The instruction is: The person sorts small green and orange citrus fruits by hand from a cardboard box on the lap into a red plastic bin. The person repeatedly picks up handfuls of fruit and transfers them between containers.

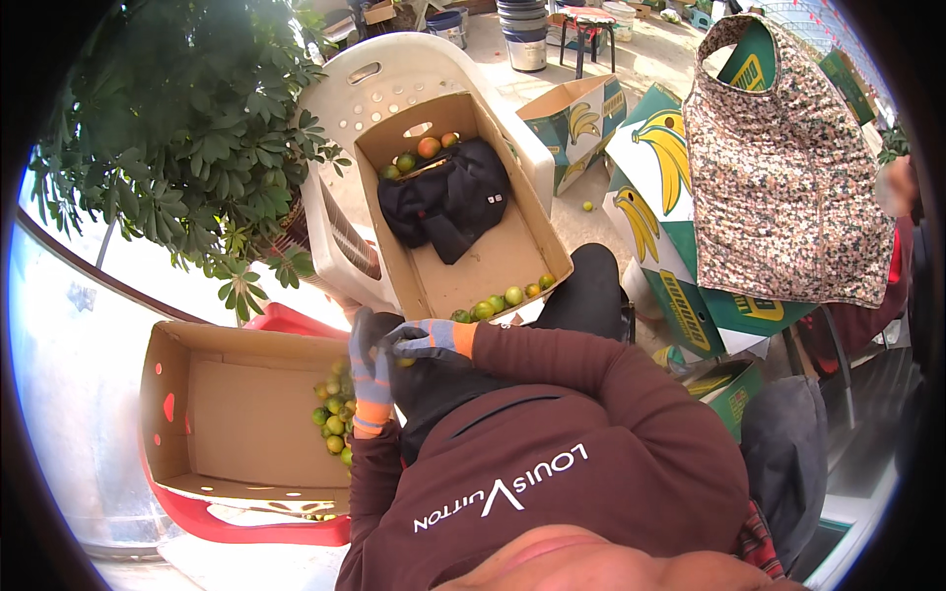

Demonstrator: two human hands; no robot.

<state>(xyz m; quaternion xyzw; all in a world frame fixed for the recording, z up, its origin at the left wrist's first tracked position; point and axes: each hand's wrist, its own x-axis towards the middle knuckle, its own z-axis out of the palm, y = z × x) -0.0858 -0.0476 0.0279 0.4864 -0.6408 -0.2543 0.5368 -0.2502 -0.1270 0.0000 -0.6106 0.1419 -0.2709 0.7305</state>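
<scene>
My left hand (pixel 371 373), in a grey glove with an orange cuff, meets my gloved right hand (pixel 432 338) above my dark-trousered lap. A small yellowish-green tomato (pixel 406 362) shows under the right hand's fingers; what the left fingers hold is blurred. Beside the left hand, green tomatoes (pixel 335 425) are heaped at the near end of a cardboard box (pixel 240 421). In front, another cardboard box (pixel 558 258) has a row of tomatoes (pixel 484 309) along its near edge. Black cloth (pixel 451 196) and more tomatoes (pixel 428 148) lie towards its far end.
The front box rests on a white plastic chair (pixel 414 55); a red chair (pixel 185 513) is under the left box. A leafy plant (pixel 192 125) stands at upper left. Banana-printed cartons (pixel 654 159) and a person with a floral cloth (pixel 798 177) are on the right. Stacked buckets (pixel 525 48) stand behind.
</scene>
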